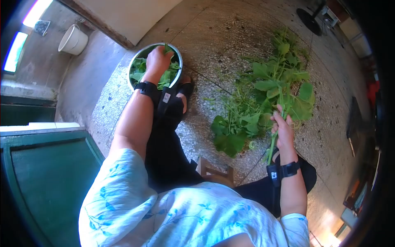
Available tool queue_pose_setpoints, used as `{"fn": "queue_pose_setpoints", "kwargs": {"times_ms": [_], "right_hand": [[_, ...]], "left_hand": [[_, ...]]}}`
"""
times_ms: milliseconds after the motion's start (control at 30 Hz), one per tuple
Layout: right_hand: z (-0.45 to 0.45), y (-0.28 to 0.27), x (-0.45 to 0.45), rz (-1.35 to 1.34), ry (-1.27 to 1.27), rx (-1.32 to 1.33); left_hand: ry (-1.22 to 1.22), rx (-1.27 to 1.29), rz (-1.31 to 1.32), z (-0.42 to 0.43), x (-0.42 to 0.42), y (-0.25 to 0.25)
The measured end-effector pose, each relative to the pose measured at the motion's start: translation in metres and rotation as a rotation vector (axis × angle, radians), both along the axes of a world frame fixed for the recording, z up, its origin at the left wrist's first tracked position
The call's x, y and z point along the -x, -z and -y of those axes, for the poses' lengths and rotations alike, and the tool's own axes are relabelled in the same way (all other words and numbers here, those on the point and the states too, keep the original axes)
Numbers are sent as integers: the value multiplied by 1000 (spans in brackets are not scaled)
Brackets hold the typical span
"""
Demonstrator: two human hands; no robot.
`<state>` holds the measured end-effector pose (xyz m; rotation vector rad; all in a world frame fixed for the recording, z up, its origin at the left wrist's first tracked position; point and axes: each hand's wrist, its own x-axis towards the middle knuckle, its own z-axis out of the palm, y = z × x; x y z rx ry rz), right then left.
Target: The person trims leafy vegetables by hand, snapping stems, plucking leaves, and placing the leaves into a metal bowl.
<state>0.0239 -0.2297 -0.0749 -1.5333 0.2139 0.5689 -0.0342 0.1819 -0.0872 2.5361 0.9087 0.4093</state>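
Note:
My left hand (pixel 159 61) is over a round metal basin (pixel 180 76) at the upper left. Its fingers are closed, and a bit of green leaf (pixel 166 48) sticks out past them. Torn green leaves (pixel 168 76) lie inside the basin. On the right, my right hand (pixel 283 128) is wrapped round a long green stem (pixel 272 147) of a leafy vine, whose lower end points toward my knee. Beyond that hand, a heap of leafy vines (pixel 238 117) with broad leaves and thin tendrils spreads over the floor. The left fingertips are partly hidden.
I sit on a low wooden stool (pixel 214 171) on a speckled stone floor (pixel 214 142). A green door (pixel 55 173) stands at the left. A white bucket (pixel 74 40) is at the upper left, and a black round stand base (pixel 308 21) at the upper right.

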Motion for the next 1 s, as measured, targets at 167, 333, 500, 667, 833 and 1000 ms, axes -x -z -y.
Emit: {"fn": "queue_pose_setpoints", "kwargs": {"times_ms": [167, 333, 500, 667, 833, 1000], "right_hand": [[-4, -5, 4, -14, 61, -74], [-13, -6, 12, 49, -2, -86], [-22, -15, 14, 149, -89, -162], [-24, -19, 18, 223, -131, -110], [-19, -30, 17, 136, -116, -236], [-11, -38, 21, 57, -141, -461]], "left_hand": [[-51, -26, 318, -8, -2, -7], [366, 383, 214, 67, -29, -21], [800, 530, 322, 176, -45, -61], [835, 412, 369, 211, -59, -77], [787, 426, 211, 214, -75, -53], [786, 379, 336, 213, -91, -27]]}}
